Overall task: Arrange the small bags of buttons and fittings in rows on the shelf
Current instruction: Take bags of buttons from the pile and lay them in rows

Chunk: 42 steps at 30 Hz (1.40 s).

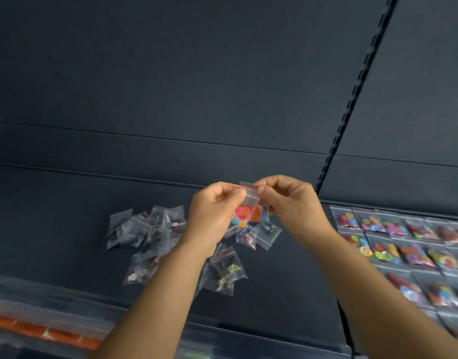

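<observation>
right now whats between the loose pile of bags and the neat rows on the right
In the head view, a bare strip of dark shelf, crossed only by the right hand's forearm, separates the loose pile from the rows.

A shop display bay: a dark metal shelf (67,208) with a slotted black upright (352,94) in its back panel, and small clear zip bags of coloured buttons (393,244) laid in rows like stock.

We count: hands 2 | held bag of coloured buttons (248,212) 1 | loose pile of fittings bags (155,237) 1, bags inside uncountable | rows of button bags (404,244) at least 3
</observation>
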Each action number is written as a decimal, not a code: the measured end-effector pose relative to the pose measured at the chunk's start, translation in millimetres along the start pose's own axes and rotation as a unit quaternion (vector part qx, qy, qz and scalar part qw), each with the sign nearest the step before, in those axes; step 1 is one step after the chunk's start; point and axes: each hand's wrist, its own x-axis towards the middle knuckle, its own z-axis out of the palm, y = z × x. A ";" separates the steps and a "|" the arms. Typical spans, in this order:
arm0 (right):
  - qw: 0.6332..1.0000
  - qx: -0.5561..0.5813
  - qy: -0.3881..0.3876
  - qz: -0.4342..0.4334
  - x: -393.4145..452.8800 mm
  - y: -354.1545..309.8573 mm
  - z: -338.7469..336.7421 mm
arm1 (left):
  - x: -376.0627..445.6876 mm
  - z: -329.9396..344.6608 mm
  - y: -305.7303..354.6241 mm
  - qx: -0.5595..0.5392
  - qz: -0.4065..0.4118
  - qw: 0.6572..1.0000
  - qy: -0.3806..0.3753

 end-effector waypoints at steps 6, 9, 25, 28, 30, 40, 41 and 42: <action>0.996 0.072 0.002 0.052 -26.1 -1.2 -72.9 | -16.2 79.9 12.2 -0.019 -0.002 1.000 -0.005; 0.995 0.060 0.064 0.055 -34.7 1.4 -117.2 | -30.6 126.6 15.9 -0.036 -0.007 0.999 -0.029; 0.976 0.055 0.199 0.069 -94.2 26.9 -377.1 | -119.2 352.5 25.2 0.019 -0.079 0.986 -0.145; 0.981 0.021 0.176 0.073 -105.7 31.3 -396.2 | -126.4 372.9 28.9 0.061 -0.035 0.984 -0.162; 0.981 0.024 0.175 0.075 -113.5 34.1 -402.8 | -130.7 384.5 30.1 0.099 -0.002 0.981 -0.165; 0.963 0.003 0.251 0.102 -158.0 47.8 -440.8 | -160.6 418.2 18.0 0.159 0.088 0.960 -0.211; 0.958 0.004 0.266 0.105 -163.4 48.8 -446.5 | -164.5 420.2 16.9 0.158 0.085 0.961 -0.213; 0.954 -0.005 0.279 0.108 -168.4 50.7 -452.7 | -168.5 422.3 15.8 0.160 0.080 0.960 -0.216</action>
